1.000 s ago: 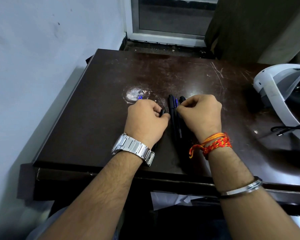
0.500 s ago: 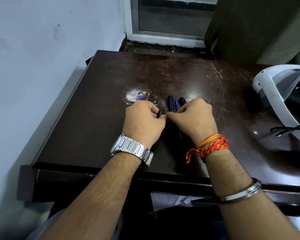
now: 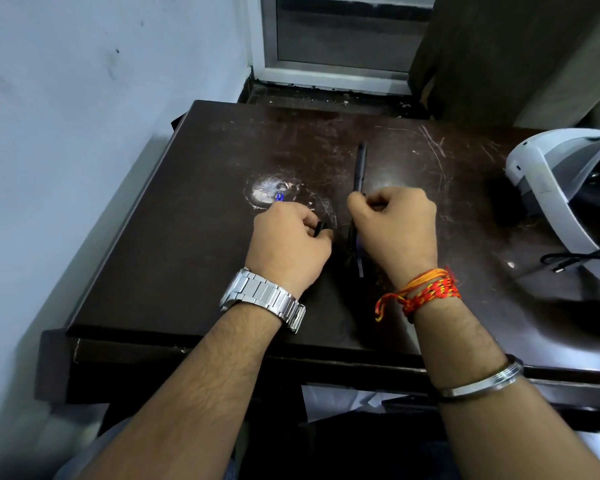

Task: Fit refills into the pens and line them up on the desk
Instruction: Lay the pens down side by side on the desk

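Note:
On the dark brown desk (image 3: 174,244), my left hand (image 3: 288,247) is closed around a black pen part; its dark end (image 3: 318,229) pokes out by the thumb and a small blue tip (image 3: 279,196) shows beyond the knuckles. My right hand (image 3: 397,230) pinches the near end of a slim black pen (image 3: 360,168) that points toward the desk's far edge. Between my two hands, other black pens (image 3: 355,252) lie side by side on the desk, partly hidden under my right hand.
A white headset (image 3: 548,174) sits at the desk's right edge with a black cable (image 3: 568,259) lying in front of it. A scuffed pale patch (image 3: 265,190) marks the desktop. A wall runs along the left and a window sill lies behind the desk.
My right hand has drawn apart from my left hand and shifted right and forward, and a black pen now sticks out beyond it toward the desk's far edge. My left hand has barely moved.

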### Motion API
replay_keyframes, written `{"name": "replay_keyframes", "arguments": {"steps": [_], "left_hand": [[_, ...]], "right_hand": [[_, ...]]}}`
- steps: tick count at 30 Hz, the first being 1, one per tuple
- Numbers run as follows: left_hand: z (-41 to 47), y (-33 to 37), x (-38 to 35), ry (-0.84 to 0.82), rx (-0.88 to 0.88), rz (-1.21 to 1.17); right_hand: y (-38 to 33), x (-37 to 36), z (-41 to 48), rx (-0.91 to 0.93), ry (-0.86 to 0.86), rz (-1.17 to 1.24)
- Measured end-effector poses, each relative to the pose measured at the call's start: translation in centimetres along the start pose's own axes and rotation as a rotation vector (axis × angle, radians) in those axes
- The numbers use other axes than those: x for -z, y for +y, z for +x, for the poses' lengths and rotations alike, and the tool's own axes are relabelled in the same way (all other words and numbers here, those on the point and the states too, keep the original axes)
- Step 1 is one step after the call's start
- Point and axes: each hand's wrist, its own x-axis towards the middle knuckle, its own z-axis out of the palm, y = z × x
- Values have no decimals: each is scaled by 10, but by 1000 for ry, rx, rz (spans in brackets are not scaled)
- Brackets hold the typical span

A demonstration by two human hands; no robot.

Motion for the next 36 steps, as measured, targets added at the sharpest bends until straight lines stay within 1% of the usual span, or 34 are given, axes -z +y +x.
{"name": "replay_keyframes", "arguments": {"steps": [3,6,11,13,16,21,23,27,32,36], "left_hand": [[-1,0,-1,-59,-34,14],[-2,0,-1,-82,-56,1],[-1,0,-2,-76,-50,-7],[-1,0,-2,-48,-27,-10],[-1,1,-2,14,8,-29],[-1,2,-2,26,27,-43],[-1,2,-2,30,31,-43],[0,2,-2,41,26,-49],[-1,2,-2,24,30,-35],[-1,3,-3,22,20,-35]], "right_hand": [[-2,2,1,20,73,152],[-4,2,1,9,83,260],[-1,-1,1,17,60,251],[2,-1,2,14,41,188],[6,0,3,-15,-15,0],[15,5,8,-88,-136,-153],[17,6,9,-104,-183,-187],[17,7,11,-132,-198,-214],[20,6,12,-174,-271,-280],[19,6,12,-188,-256,-269]]}}
